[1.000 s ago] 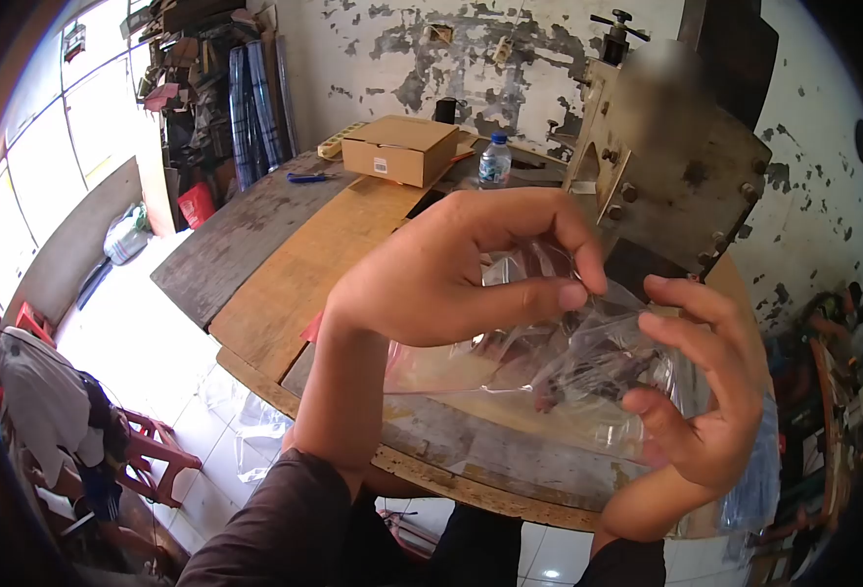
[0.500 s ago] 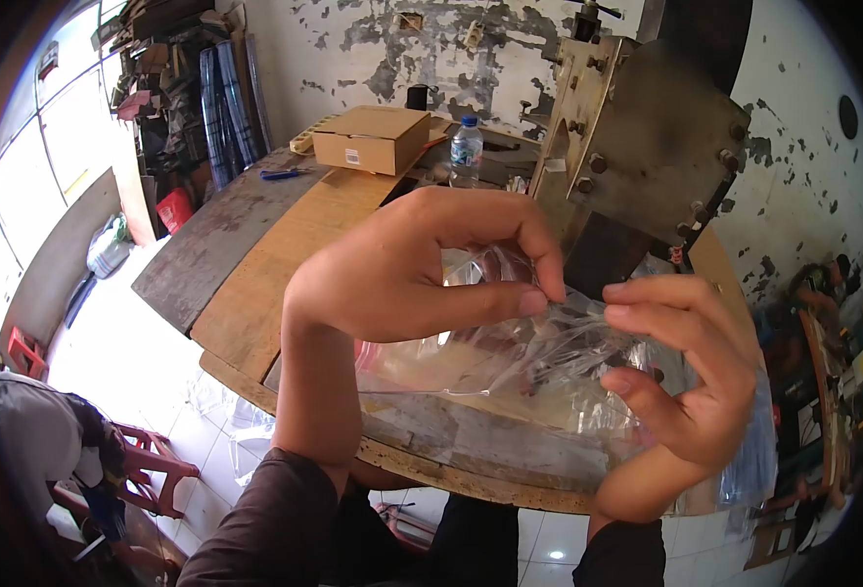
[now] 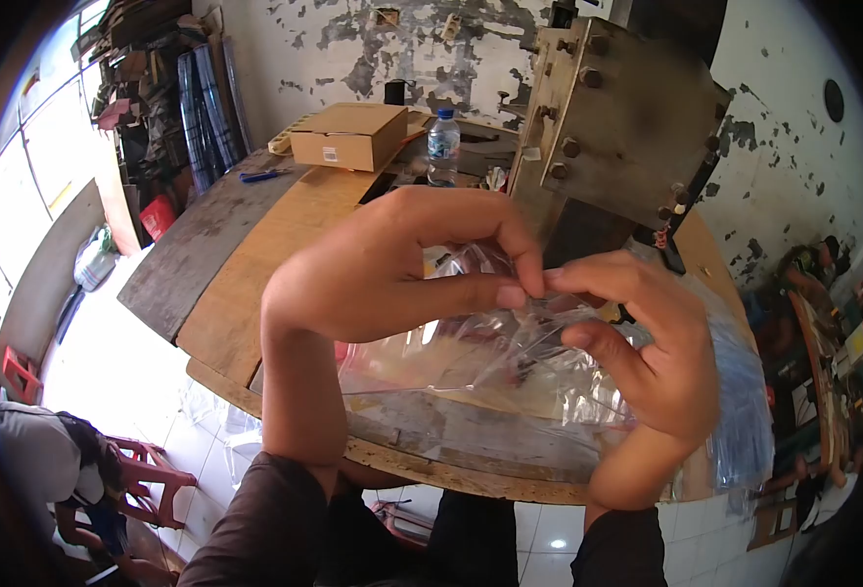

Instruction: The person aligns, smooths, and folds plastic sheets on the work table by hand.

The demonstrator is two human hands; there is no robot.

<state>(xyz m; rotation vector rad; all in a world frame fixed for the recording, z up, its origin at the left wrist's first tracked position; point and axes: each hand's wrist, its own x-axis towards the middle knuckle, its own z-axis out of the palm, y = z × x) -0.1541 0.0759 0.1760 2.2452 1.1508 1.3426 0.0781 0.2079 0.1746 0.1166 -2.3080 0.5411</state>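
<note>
A crinkled clear plastic bag (image 3: pixel 451 357) is spread above the near edge of the worktable. My left hand (image 3: pixel 383 269) pinches its gathered upper part between thumb and index finger. Close by on the right, my right hand (image 3: pixel 647 342) has its thumb and fingers apart, curved around the plastic. Its index fingertip meets my left fingertips, while the thumb sits lower against or just in front of the film. Part of the bag is hidden behind my left hand.
A heavy bolted metal press (image 3: pixel 627 117) rises behind my right hand. On the worktable (image 3: pixel 255 235) are a cardboard box (image 3: pixel 348 137), a water bottle (image 3: pixel 443 149) and a blue cutter (image 3: pixel 263 176). Clear plastic sheets (image 3: pixel 740 421) lie at right. A person (image 3: pixel 45 455) is at lower left.
My right hand has moved left and slightly up, bringing its index fingertip to my left fingertips. My left hand keeps its pinch on the bag. The whole view has shifted slightly.
</note>
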